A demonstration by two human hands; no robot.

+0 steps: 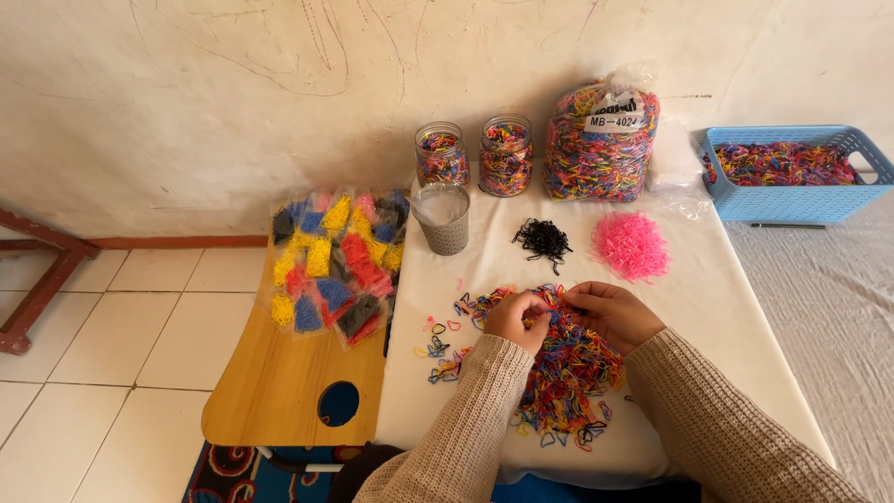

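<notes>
head view, looking down on a low table (pixel 717 307) covered with a white cloth.

left hand (pixel 518 319): rests on the upper left edge of a mixed pile of small elastic bands (pixel 563 373) (red, yellow, blue, black, pink). fingers curled inward, thumb and fingertips drawn together at the pile's top edge; they appear to pinch a few bands, but which ones i cannot tell.

right hand (pixel 613 314): lies on the upper right of the same pile, just beside the left hand, fingertips nearly meeting it. fingers bent and close together, tips down among the bands; whether anything is gripped i cannot tell. both arms wear beige knit sleeves (pixel 708 419).

mixed pile: centre front of the cloth, directly under and below both hands. a few stray bands (pixel 440 349) lie apart to its left.

sorted lots behind the hands: a small black heap (pixel 543 239) and a larger pink heap (pixel 630 245), near each other, not touching.

back row by the wall: two clear jars (pixel 441 154) (pixel 506 155) filled with mixed bands, a large clear bag (pixel 601 140) of the same, and a blue plastic basket (pixel 792 200) holding more at far right. a grey mesh cup (pixel 443 219) stands in front of the left jar.

left of the cloth: a wooden board (pixel 279 382) with a round hole, bearing small packets (pixel 335 265) of single-colour bands.
</notes>
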